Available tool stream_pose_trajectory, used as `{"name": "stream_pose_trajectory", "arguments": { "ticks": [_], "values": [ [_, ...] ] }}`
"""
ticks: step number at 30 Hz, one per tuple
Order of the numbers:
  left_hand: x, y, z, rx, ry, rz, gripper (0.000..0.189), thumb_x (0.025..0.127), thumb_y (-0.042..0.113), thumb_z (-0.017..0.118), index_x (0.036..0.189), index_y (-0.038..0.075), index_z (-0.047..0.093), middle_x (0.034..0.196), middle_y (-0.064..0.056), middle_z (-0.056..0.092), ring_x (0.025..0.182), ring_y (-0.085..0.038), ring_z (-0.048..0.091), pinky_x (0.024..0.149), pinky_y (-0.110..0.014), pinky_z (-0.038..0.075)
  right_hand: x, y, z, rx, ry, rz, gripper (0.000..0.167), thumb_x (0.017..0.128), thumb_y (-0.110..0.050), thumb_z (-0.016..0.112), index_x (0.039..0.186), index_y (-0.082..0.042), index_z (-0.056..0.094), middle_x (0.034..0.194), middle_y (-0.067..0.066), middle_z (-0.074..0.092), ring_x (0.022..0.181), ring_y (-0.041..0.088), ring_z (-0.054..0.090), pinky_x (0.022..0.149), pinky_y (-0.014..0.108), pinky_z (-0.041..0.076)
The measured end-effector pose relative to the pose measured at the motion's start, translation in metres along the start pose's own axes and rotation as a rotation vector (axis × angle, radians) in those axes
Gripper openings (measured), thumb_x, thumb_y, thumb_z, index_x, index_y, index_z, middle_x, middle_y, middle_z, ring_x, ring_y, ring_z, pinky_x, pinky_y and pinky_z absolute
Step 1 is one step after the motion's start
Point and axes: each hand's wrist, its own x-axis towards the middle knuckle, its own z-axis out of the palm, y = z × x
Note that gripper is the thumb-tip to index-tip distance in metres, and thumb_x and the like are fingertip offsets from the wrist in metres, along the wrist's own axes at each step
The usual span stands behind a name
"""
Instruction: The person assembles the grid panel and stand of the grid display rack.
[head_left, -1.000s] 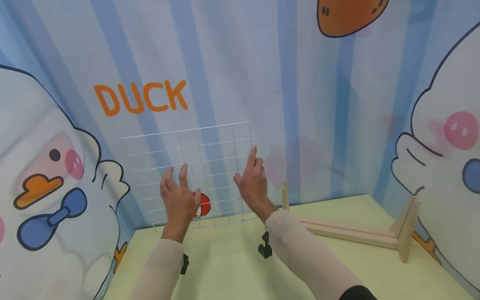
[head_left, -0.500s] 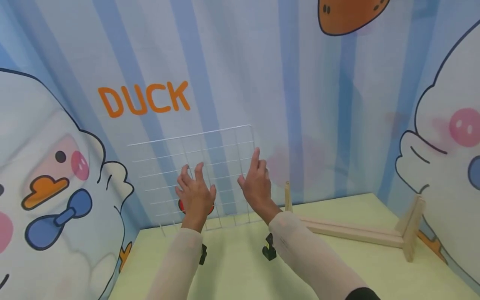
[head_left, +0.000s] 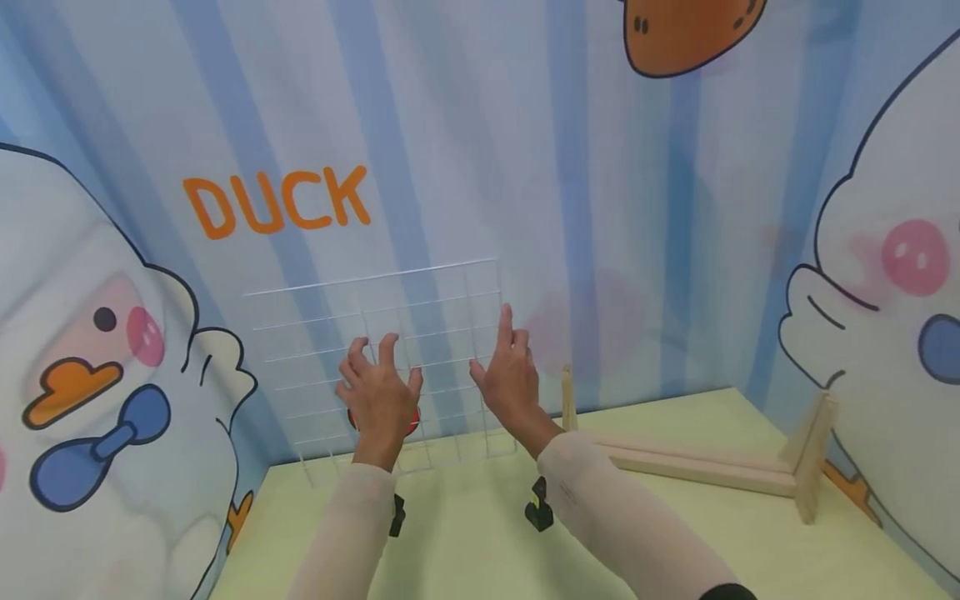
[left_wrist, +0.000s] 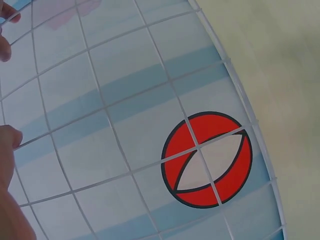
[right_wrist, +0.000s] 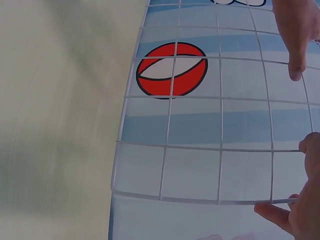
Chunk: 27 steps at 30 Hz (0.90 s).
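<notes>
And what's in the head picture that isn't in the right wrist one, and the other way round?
Only the head view shows the orange word DUCK, the wooden frame and the sleeves.

Only the right wrist view shows the ball picture from edge to edge, behind thin wires; in the head view the left hand covers its middle.

Both show the wire grid, both hands, the right one included, the table and the striped cloth.

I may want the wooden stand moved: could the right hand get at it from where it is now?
Probably yes, if the right hand lets go of the wire grid: the wooden stand lies to that hand's right, with nothing seen standing between, though the sleeve hides part of it.
</notes>
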Motion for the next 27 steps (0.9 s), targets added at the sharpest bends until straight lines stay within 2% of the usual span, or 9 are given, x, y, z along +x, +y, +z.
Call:
{"name": "stream_pose_trajectory", "arguments": {
  "ticks": [7,10,14,17,21,27],
  "values": [
    [-0.003,-0.004,0.002,-0.032,0.034,-0.004,0.058,0.088,0.036,0.077,0.138,0.027,0.049,0.148,-0.019,0.036,0.127,-0.047,0.041,0.089,-0.068,0.045,0.0,0.009,-0.011,-0.016,-0.04,-0.045,0.101,0.087,-0.038,0.08,0.163,-0.021,0.016,0.128,0.016,0.053,0.071,0.021,0.056,0.052,0.029,0.044],
    [-0.003,-0.006,0.004,-0.055,0.051,0.002,0.057,0.088,0.034,0.077,0.138,0.027,0.05,0.147,-0.02,0.037,0.126,-0.047,0.041,0.088,-0.069,0.044,0.0,0.016,-0.019,-0.033,-0.032,-0.045,0.092,0.09,-0.038,0.077,0.161,-0.016,0.022,0.13,0.017,0.054,0.068,0.023,0.056,0.052,0.032,0.047],
    [-0.005,-0.012,0.004,-0.032,0.086,0.004,0.057,0.086,0.032,0.079,0.136,0.026,0.051,0.146,-0.02,0.039,0.124,-0.047,0.042,0.087,-0.068,0.044,0.001,0.032,-0.028,-0.045,0.034,-0.064,0.072,0.092,-0.03,0.073,0.152,-0.01,0.039,0.124,0.019,0.057,0.082,0.033,0.063,0.063,0.045,0.056],
    [-0.006,-0.017,0.005,-0.021,0.088,0.005,0.058,0.085,0.031,0.08,0.135,0.026,0.052,0.145,-0.02,0.038,0.124,-0.046,0.042,0.087,-0.068,0.044,0.004,0.05,-0.036,-0.037,0.102,-0.075,0.058,0.09,-0.024,0.071,0.141,-0.007,0.05,0.117,0.02,0.059,0.095,0.04,0.063,0.072,0.052,0.057],
    [-0.008,-0.019,0.007,-0.03,0.069,0.01,0.058,0.086,0.031,0.08,0.136,0.026,0.051,0.147,-0.02,0.037,0.126,-0.046,0.04,0.089,-0.068,0.043,0.011,0.076,-0.053,-0.032,0.106,-0.014,0.047,0.092,-0.022,0.068,0.135,-0.006,0.057,0.12,0.021,0.059,0.108,0.041,0.061,0.084,0.053,0.056],
    [-0.009,-0.021,0.009,-0.005,0.072,0.016,0.06,0.086,0.032,0.08,0.137,0.025,0.051,0.147,-0.02,0.037,0.123,-0.047,0.041,0.087,-0.066,0.044,0.017,0.107,-0.081,-0.081,-0.014,0.147,0.051,0.094,-0.025,0.062,0.14,-0.004,0.056,0.133,0.023,0.053,0.119,0.041,0.053,0.095,0.055,0.049]
  ]
}}
